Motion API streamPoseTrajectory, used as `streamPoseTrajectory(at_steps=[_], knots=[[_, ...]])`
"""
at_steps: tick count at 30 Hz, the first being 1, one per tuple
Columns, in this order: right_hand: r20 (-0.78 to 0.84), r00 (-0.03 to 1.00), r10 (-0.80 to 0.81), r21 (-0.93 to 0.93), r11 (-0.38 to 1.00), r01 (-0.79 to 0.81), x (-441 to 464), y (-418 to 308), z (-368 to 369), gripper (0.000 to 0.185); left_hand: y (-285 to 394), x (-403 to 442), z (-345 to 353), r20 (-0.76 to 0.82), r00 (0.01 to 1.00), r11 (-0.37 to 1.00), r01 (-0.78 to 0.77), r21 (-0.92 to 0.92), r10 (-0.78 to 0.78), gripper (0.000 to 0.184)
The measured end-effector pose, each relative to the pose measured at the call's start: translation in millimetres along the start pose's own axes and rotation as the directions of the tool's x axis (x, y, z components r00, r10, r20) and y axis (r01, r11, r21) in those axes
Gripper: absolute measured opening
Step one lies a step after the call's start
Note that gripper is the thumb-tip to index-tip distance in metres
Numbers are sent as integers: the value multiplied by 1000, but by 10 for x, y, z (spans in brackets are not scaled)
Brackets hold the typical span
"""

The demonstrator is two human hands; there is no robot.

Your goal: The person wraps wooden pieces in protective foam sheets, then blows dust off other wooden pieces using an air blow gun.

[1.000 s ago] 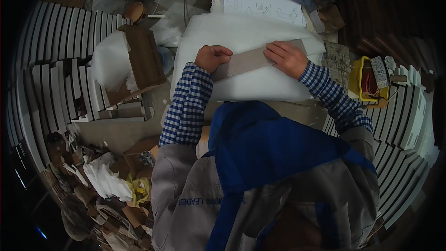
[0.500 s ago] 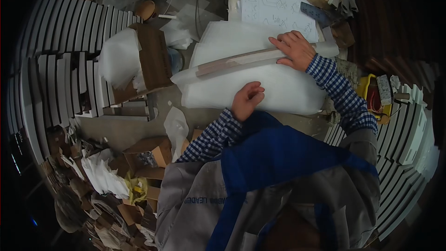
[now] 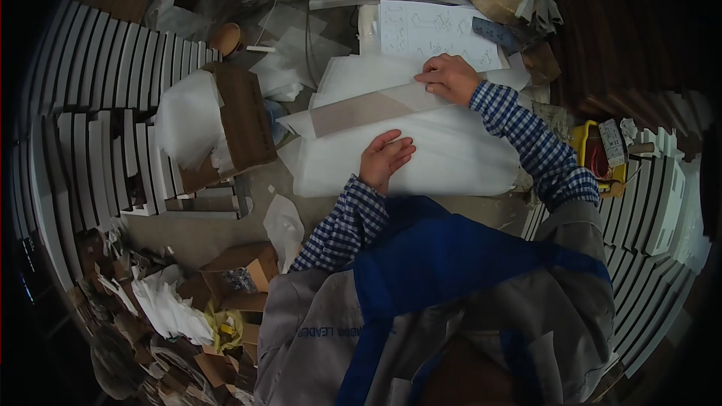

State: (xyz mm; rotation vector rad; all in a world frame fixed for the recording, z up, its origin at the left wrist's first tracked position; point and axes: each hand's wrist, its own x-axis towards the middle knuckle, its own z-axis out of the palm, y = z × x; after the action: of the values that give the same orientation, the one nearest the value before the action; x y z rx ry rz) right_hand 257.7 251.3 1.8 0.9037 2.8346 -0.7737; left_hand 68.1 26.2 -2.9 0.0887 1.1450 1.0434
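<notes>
A long flat strip (image 3: 353,114), brownish under a translucent wrap, lies slanting across a stack of white foam sheets (image 3: 459,158). My right hand (image 3: 449,79) pinches the strip's far edge, right of its middle, with fingers and thumb together. Below the strip, my left hand (image 3: 386,160) hovers over the near part of the foam sheets, fingers stretched out and holding nothing. Loose wrap sticks out past both ends of the strip. Part of its right end is hidden behind my right hand.
Behind the foam lie paper drawings (image 3: 436,34) with a dark blue object (image 3: 496,32) on them. A cardboard box (image 3: 239,116) with white foam stands left. White panels are stacked on both sides. A yellow container (image 3: 590,146) sits right, and an open box (image 3: 244,278) lower left.
The strip has turned so that its broad face shows more. My right hand has shifted left and closed on its edge. The fingers of my left hand have straightened.
</notes>
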Motion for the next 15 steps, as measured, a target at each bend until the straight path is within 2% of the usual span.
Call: streamPoseTrajectory(at_steps=[2,3,4,6,7,9,11,12,13,15], knots=[[-251,921,-299,-222,944,245,-159,-258,16,56,-23,39,-46,42,999,999,8,-38,-6,39],[-248,911,-329,-283,924,256,-221,-385,-24,70,-19,33,-42,48,999,999,1,-38,1,39],[-248,911,-330,-288,923,256,-205,-398,-14,70,-19,24,-44,54,999,999,6,-44,-3,39],[-127,940,-316,-437,869,233,-182,-440,10,77,-7,14,-32,63,998,999,12,-49,-8,39],[-124,941,-314,-435,870,233,-96,-446,-6,77,29,49,-34,67,998,997,15,-77,-10,40],[34,980,-197,-456,869,190,-19,-478,-28,68,32,68,-16,71,997,995,15,-95,-9,41],[71,982,-176,-413,891,190,84,-417,-34,61,71,171,11,73,997,966,-3,-258,23,46],[114,980,-162,-371,908,194,119,-377,-23,54,106,213,53,76,997,968,-5,-251,25,46],[107,981,-161,-375,908,190,122,-358,6,54,146,258,104,70,997,958,-1,-288,22,48],[-47,965,-258,-402,889,218,121,-325,63,48,239,317,157,67,997,945,1,-327,22,51]])
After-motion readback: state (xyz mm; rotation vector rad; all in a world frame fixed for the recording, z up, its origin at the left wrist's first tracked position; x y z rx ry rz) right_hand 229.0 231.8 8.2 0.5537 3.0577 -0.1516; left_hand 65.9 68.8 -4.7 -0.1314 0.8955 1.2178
